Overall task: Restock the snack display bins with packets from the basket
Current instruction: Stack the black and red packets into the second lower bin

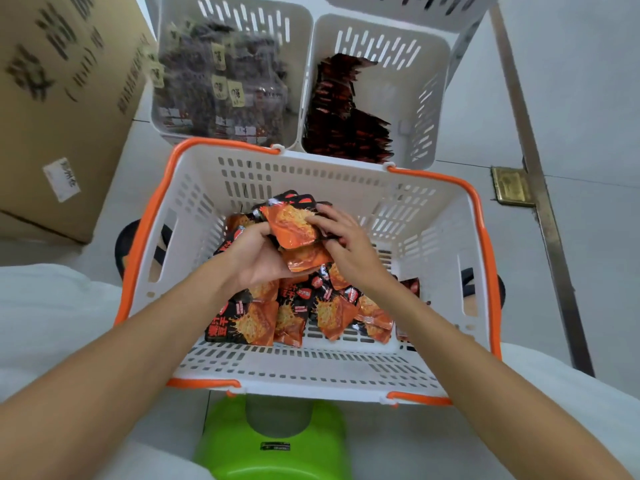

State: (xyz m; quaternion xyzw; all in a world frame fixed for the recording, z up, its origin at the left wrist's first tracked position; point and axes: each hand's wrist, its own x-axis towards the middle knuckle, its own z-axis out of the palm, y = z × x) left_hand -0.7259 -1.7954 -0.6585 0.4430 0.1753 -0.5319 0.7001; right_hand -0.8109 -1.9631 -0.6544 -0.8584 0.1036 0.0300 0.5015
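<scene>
1. Basket [311,372]: white slotted plastic with an orange rim and handles, standing on the floor [588,98] directly before the person, just in front of two display bins.
2. Held packets [294,230]: a small stack of glossy pouches, orange on the printed face with a black band at one end. The stack is raised above the heap in the middle of the basket. The top pouch lies face up and tilted, its long axis running from far left to near right, black end toward the far side.
3. Left hand [256,258]: palm up beneath the stack, fingers curled round its underside and gripping it.
4. Right hand [346,244]: fingers bent over the top pouch, clamping the stack from above.
5. Loose packets [294,317]: same design, lying flat on the basket floor near the person, overlapping, long axes pointing in mixed directions.
6. Left bin [242,19]: white, slotted, nearly full of dark packets [221,91] with pale labels.
7. Right bin [415,98]: partly filled with red-and-black packets [339,123] along its left side.
8. Surroundings: cardboard box [69,98] at left; green stool [273,441] under the basket's near edge.
</scene>
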